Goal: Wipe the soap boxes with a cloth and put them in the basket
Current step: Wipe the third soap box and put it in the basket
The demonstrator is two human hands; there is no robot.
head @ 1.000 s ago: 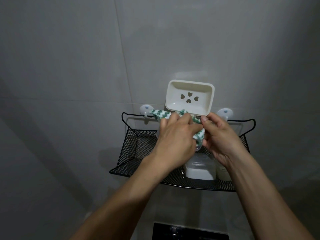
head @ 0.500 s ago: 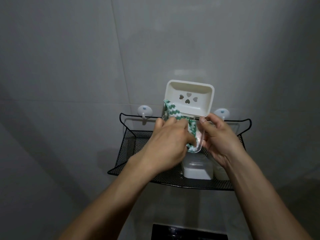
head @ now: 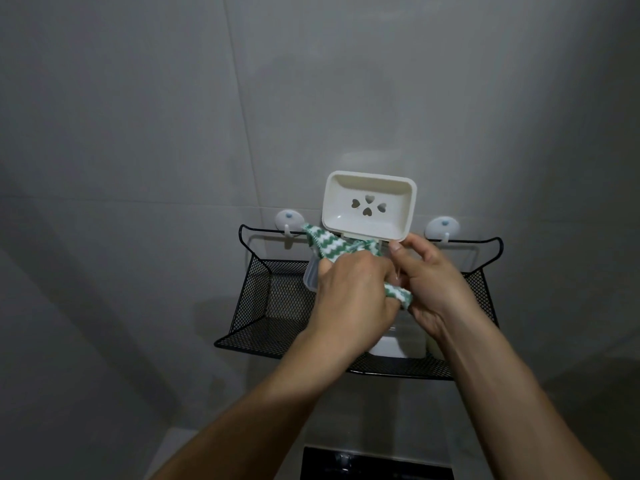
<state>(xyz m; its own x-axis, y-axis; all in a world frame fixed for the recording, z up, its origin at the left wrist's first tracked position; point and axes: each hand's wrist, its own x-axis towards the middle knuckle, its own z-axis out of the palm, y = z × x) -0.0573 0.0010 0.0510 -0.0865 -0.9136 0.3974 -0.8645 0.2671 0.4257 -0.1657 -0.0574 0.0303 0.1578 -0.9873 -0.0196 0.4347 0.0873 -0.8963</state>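
Over the wall basket, left hand gripping cloth has slid leftward; right hand holds soap box.

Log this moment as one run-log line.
step: wiping | left hand: rubs cloth on clear lid | right hand: holds soap box | basket: one box inside

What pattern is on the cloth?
Green and white zigzag stripes on the cloth, clearest in the head view.
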